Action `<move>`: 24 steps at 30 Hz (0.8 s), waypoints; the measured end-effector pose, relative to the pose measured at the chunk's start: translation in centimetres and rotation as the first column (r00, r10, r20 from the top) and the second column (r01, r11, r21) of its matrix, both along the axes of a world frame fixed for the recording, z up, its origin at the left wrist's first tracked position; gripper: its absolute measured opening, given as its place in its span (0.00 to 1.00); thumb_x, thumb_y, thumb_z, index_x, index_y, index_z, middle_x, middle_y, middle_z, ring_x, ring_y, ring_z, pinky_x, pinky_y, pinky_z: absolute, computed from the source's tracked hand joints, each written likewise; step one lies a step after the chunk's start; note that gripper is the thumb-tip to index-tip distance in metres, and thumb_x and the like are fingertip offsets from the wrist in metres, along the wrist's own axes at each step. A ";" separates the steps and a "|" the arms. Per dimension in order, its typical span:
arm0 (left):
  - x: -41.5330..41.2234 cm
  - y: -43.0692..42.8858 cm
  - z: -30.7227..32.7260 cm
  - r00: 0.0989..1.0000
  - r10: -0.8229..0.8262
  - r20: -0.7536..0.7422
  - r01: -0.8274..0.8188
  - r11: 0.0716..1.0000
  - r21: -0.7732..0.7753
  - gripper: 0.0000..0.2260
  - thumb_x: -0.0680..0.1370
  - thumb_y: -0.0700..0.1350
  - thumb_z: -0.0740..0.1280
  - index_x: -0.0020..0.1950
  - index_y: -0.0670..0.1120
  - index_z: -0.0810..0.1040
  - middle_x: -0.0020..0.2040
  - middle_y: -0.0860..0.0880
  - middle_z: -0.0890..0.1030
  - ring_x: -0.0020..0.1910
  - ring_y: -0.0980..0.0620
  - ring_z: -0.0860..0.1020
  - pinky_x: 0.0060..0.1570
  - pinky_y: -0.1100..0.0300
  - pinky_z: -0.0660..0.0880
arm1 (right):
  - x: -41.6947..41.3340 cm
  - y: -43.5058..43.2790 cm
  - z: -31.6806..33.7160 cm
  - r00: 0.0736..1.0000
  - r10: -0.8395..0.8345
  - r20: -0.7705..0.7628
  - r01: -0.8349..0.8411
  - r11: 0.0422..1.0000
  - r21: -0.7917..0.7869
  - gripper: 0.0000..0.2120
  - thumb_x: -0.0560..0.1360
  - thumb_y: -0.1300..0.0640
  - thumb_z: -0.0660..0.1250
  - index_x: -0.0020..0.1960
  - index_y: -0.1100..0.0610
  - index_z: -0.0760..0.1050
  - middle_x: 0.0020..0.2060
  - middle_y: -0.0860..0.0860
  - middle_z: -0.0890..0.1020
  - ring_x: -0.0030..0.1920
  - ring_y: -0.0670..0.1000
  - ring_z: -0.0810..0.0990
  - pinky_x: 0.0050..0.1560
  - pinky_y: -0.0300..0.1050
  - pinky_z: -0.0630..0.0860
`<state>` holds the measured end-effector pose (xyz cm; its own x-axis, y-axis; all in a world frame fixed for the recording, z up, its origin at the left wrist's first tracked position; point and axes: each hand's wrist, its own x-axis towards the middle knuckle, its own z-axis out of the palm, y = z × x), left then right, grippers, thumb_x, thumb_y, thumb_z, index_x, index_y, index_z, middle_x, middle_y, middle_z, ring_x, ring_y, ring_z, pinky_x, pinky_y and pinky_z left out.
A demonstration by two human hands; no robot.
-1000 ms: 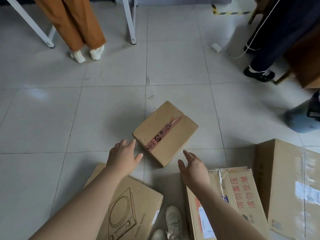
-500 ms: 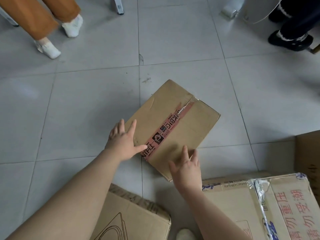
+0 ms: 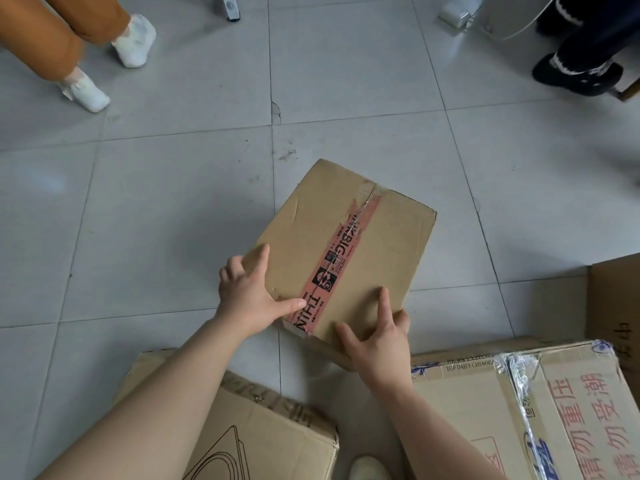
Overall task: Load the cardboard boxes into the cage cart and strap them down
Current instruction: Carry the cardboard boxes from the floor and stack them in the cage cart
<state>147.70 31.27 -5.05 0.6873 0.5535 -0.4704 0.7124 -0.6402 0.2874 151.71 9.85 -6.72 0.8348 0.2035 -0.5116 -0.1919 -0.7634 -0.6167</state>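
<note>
Cardboard box (image 3: 349,251) is gripped between both hands, the left hand (image 3: 247,299) curled round its left edge, the right hand (image 3: 377,344) splayed over its near right corner.

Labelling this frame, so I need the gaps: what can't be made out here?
Cage cart and straps: nowhere in the head view.
Taped box: underside hidden; whether it rests on the floor is unclear.
Lower-left box: cut by the bottom edge, partly behind the left arm.
Printed box: cut by bottom and right edges.
Bystanders: only legs, cut by the top edge.
</note>
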 end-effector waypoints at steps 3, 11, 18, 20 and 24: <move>-0.8 -1.1 3.0 0.997 0.054 0.050 -0.054 0.999 -0.002 0.52 0.61 0.71 0.70 0.78 0.54 0.50 0.68 0.45 0.58 0.68 0.42 0.56 0.69 0.48 0.61 | 0.5 -0.3 3.3 0.999 0.001 0.035 0.000 1.000 -0.008 0.45 0.66 0.35 0.70 0.76 0.47 0.55 0.68 0.56 0.60 0.56 0.55 0.78 0.63 0.43 0.71; -4.7 -3.3 17.5 0.971 0.207 0.118 -0.203 0.978 -0.050 0.49 0.65 0.69 0.69 0.78 0.52 0.52 0.67 0.43 0.59 0.67 0.41 0.58 0.65 0.46 0.64 | 0.4 -1.1 17.9 0.978 0.157 0.136 -0.154 0.988 -0.030 0.41 0.68 0.35 0.68 0.75 0.46 0.57 0.69 0.55 0.61 0.65 0.56 0.71 0.65 0.47 0.70; -11.9 -6.6 33.5 0.875 0.439 0.204 -0.413 0.897 -0.158 0.50 0.62 0.68 0.73 0.77 0.53 0.55 0.69 0.43 0.61 0.66 0.41 0.68 0.61 0.49 0.71 | -1.7 -1.9 34.9 0.874 0.385 0.298 -0.387 0.921 -0.055 0.42 0.67 0.36 0.69 0.75 0.46 0.57 0.69 0.53 0.60 0.66 0.54 0.68 0.65 0.50 0.72; -14.0 -8.0 38.0 0.842 0.487 0.230 -0.458 0.872 -0.170 0.49 0.62 0.66 0.74 0.77 0.52 0.56 0.69 0.43 0.61 0.65 0.42 0.70 0.59 0.50 0.72 | -2.8 -2.3 39.7 0.835 0.441 0.331 -0.441 0.894 -0.078 0.42 0.67 0.36 0.69 0.75 0.46 0.56 0.69 0.53 0.60 0.65 0.54 0.69 0.65 0.49 0.72; -18.2 -10.2 45.7 0.761 0.572 0.306 -0.550 0.819 -0.162 0.49 0.62 0.65 0.74 0.77 0.52 0.57 0.69 0.43 0.62 0.67 0.43 0.66 0.60 0.48 0.71 | -5.5 -3.1 47.2 0.790 0.519 0.327 -0.523 0.848 -0.084 0.43 0.68 0.35 0.68 0.76 0.46 0.55 0.71 0.54 0.59 0.66 0.55 0.69 0.66 0.50 0.71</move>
